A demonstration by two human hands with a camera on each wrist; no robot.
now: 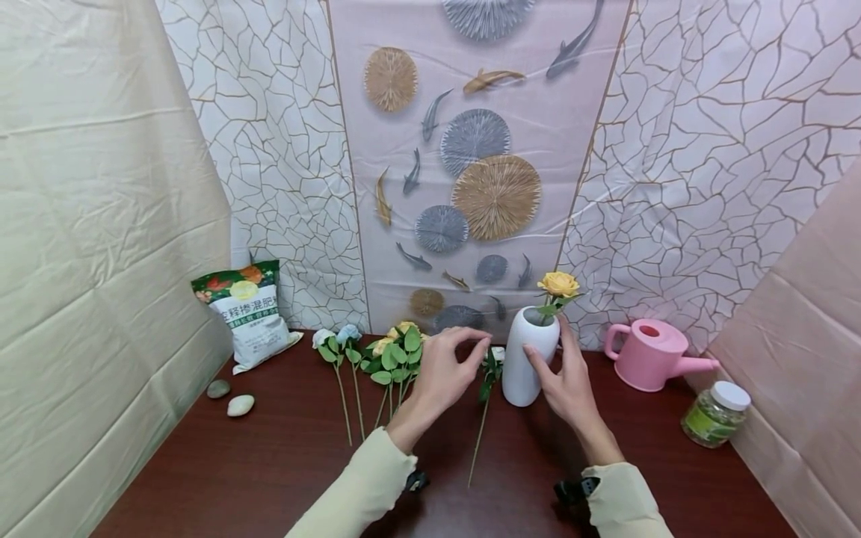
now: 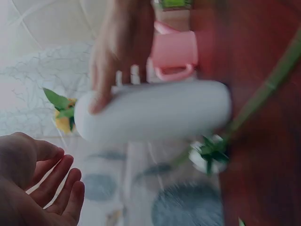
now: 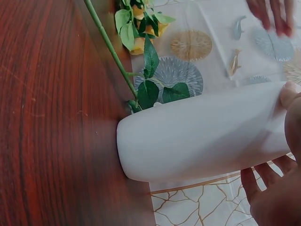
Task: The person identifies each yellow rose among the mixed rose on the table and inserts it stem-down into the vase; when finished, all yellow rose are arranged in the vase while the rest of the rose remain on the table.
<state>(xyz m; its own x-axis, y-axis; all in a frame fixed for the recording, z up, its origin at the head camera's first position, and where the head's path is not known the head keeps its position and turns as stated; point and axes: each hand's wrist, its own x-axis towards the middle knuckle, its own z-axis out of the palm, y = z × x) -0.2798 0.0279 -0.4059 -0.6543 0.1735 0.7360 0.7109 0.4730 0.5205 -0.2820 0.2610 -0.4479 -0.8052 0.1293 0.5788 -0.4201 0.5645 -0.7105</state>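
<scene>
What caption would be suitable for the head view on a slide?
The right hand grips a white vase holding one yellow rose; the left hand hovers empty nearby.

The person's left grip (image 1: 444, 371) and right grip (image 1: 565, 381) are both bare, fingers and thumb uncovered. Behind each, past a stretch of bare wrist, begins a plain, pale cream long sleeve: the left sleeve (image 1: 363, 486) and the right sleeve (image 1: 628, 501). The cloth is softly creased and looks loose around the cuffs. A small black device sits by each cuff, on the side toward the other arm: the left device (image 1: 416, 481) and the right device (image 1: 570, 492), their finer details too small to tell.
</scene>
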